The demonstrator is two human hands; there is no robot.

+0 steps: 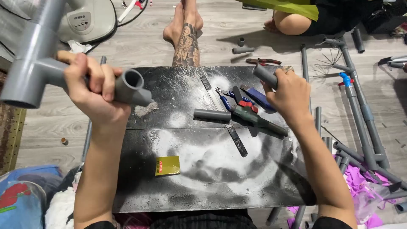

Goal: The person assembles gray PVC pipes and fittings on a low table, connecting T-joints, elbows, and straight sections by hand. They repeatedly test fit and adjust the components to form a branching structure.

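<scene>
My left hand (pixel 95 87) grips a grey plastic pipe assembly (pixel 36 63) made of joined tee fittings, with an open elbow end (pixel 132 82) pointing toward the middle. My right hand (pixel 290 95) is closed around a short grey pipe piece (pixel 263 75), held above the right side of a black dusty board (pixel 203 169). On the board between my hands lie another short grey pipe (pixel 212 115), a green pipe cutter (pixel 258 120), blue-handled pliers (pixel 224 96), a blue utility knife (pixel 258 98) and a dark metal ruler (pixel 236 141).
A small yellow packet (pixel 167 166) lies on the board's near left. Long grey pipes and fittings (pixel 360 114) cover the floor at right, with purple scraps (pixel 356 178). A tattooed leg (pixel 186 38) of another person rests beyond the board. A fan base (pixel 87 19) stands far left.
</scene>
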